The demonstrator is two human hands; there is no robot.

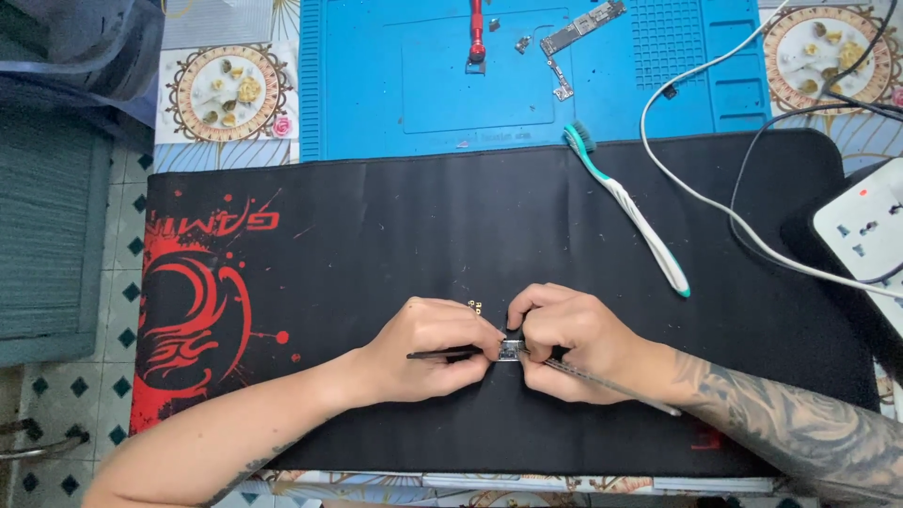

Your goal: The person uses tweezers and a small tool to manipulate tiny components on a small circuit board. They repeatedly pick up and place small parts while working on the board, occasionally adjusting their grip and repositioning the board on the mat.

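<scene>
My left hand (428, 346) and my right hand (567, 341) meet near the front edge of the one black desk mat (395, 226), both pinched shut on a single small metal part (510, 350) held between the fingertips. My left hand also grips one dark pair of tweezers (442, 355), lying flat and pointing at the part; my right hand holds one thin metal tool (611, 385), its shaft running back along my forearm. One tiny gold piece (475, 305) lies on the mat just behind my left knuckles. Toward the mat's back edge rests one white-and-teal toothbrush (628, 212), bristles overlapping one blue work mat (414, 85). On the blue mat: one red screwdriver (477, 30) and one circuit board (583, 23). One white power strip (865, 230) sits at the right edge, with two cables (715, 202), one white, one black, curving past it.
</scene>
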